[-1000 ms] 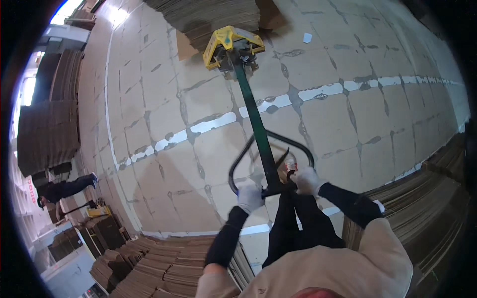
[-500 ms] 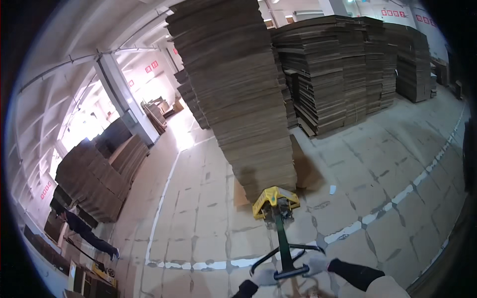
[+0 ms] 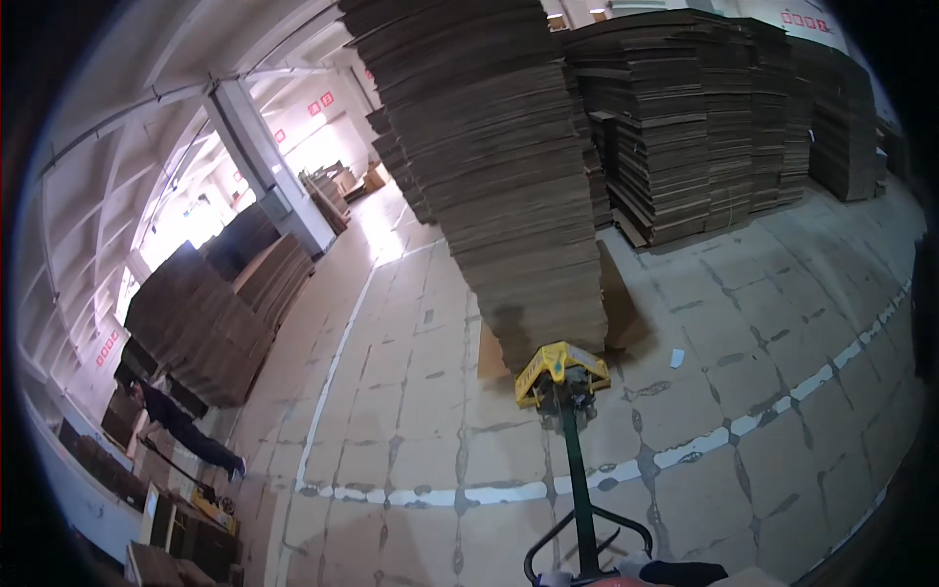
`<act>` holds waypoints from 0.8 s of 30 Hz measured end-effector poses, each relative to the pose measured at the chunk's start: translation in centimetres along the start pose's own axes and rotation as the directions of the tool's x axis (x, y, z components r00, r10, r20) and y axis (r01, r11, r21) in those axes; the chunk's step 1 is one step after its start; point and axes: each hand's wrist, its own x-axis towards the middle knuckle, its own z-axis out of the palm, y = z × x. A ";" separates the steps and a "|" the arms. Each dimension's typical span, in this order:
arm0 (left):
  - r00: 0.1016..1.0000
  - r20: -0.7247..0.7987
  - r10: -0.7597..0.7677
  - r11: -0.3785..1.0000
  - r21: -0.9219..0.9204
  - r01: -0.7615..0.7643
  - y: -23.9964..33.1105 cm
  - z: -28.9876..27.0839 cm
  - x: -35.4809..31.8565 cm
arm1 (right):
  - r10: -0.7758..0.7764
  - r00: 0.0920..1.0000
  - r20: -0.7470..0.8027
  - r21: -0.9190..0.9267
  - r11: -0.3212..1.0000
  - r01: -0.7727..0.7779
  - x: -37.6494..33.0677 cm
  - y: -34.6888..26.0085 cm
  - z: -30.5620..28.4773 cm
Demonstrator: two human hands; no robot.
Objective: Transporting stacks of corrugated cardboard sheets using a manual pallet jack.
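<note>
A yellow pallet jack (image 3: 559, 364) stands at the foot of a tall stack of flat brown cardboard (image 3: 528, 225). Its dark green shaft slopes down toward me and ends in a black loop handle (image 3: 646, 533) at the lower edge. My right hand (image 3: 634, 565), in a pale glove, is closed on the handle's right side. Only a sliver of my gloved left hand (image 3: 555, 579) shows at the handle's left side; most of its fingers are cut off by the picture edge.
More cardboard stacks (image 3: 685, 137) stand at the back right and others (image 3: 201, 323) at the left. A white floor line (image 3: 430, 497) crosses under the shaft. At far left a person (image 3: 186, 430) in dark clothes leans over another pallet jack (image 3: 201, 494). A pillar (image 3: 264, 166) rises behind.
The handle and both my hands have dropped lower, partly out of the picture. The view has shifted, so the stacks appear higher and farther right.
</note>
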 end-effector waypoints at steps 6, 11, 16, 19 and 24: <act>0.947 -0.307 0.099 0.994 -0.019 -0.110 0.3 -7.4 -0.9 | 0.021 0.993 0.113 0.004 1.000 -0.021 1.6 2.2 -6.5; 0.531 -0.788 0.311 0.951 0.260 -0.170 1.0 -22.6 -4.1 | -0.154 0.841 -0.519 -0.100 0.988 0.119 2.1 -4.3 -24.7; 0.209 -0.923 0.322 0.927 0.352 0.129 3.6 -40.3 -4.9 | -0.266 0.555 -0.788 -0.272 0.959 0.075 5.4 -4.1 -40.2; 0.237 -0.943 0.232 0.964 0.256 0.074 2.6 -50.1 -1.1 | -0.277 0.545 -0.792 -0.166 0.956 0.244 9.0 -0.7 -48.8; 0.251 -0.943 0.219 0.972 0.234 0.033 2.9 -62.3 3.0 | -0.334 0.381 -0.862 -0.228 0.927 0.298 8.3 7.3 -60.7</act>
